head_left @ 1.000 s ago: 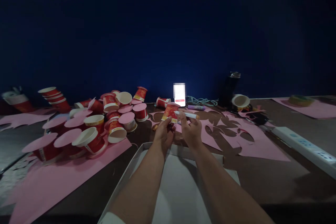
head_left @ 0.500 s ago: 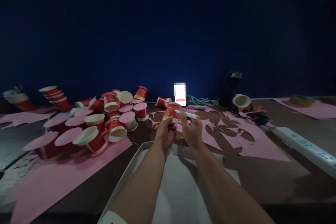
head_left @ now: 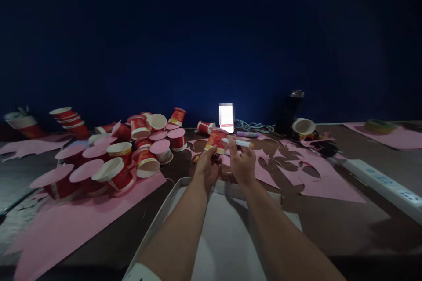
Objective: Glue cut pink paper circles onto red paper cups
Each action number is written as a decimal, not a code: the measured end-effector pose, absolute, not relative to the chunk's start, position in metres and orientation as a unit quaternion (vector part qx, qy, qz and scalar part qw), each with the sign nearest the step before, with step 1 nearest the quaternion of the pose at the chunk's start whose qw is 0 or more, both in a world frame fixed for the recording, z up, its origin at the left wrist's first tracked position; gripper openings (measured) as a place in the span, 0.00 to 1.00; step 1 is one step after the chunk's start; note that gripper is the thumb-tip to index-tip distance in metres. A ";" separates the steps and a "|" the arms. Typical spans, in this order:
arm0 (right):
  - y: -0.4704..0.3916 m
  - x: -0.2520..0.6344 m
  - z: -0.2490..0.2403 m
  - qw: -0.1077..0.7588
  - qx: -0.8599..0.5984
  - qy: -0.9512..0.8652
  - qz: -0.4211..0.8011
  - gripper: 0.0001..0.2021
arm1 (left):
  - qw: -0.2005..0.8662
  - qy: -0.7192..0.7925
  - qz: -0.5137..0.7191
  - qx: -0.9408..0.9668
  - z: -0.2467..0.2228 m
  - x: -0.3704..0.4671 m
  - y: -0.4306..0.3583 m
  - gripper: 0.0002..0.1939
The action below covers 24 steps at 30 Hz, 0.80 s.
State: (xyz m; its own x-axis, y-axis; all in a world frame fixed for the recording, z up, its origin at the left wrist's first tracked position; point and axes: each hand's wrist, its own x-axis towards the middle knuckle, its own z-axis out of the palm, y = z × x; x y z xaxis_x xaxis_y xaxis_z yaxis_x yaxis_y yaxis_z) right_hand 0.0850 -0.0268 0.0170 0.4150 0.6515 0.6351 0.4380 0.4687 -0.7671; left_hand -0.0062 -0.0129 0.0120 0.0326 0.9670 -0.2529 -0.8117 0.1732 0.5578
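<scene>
My left hand (head_left: 208, 163) is closed round the lower part of a red and yellow paper cup (head_left: 216, 138), held up over the back of the table. In my right hand (head_left: 242, 162) is a white marker with an orange end (head_left: 241, 143). The marker lies nearly level, and its left end is at the cup's right side; I cannot tell whether it touches. Both forearms reach over a shallow white box (head_left: 227, 232). Behind the cup a lit phone (head_left: 226, 117) stands upright against the blue wall.
Several red paper cups, many with pink paper discs (head_left: 86, 170), crowd the left side. Pink paper with cut-out holes (head_left: 326, 182) lies to the right. A white power strip (head_left: 384, 182), a tipped cup (head_left: 303, 126), a dark bottle (head_left: 292, 107) and a purple marker (head_left: 247, 134) are also there.
My right hand and the marker have shifted slightly to the right. The cup stays in my left hand, almost unmoved.
</scene>
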 end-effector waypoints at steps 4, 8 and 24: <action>-0.028 0.085 0.018 0.665 -0.509 -0.541 0.080 0.15 | 0.710 0.292 0.627 0.129 0.012 -0.006 -0.013 0.05; -0.026 0.085 0.017 0.675 -0.501 -0.537 0.072 0.15 | 0.710 0.296 0.626 0.129 0.012 -0.006 -0.013 0.04; -0.029 0.083 0.019 0.660 -0.504 -0.548 0.098 0.15 | 0.727 0.310 0.595 0.144 0.011 -0.008 -0.014 0.07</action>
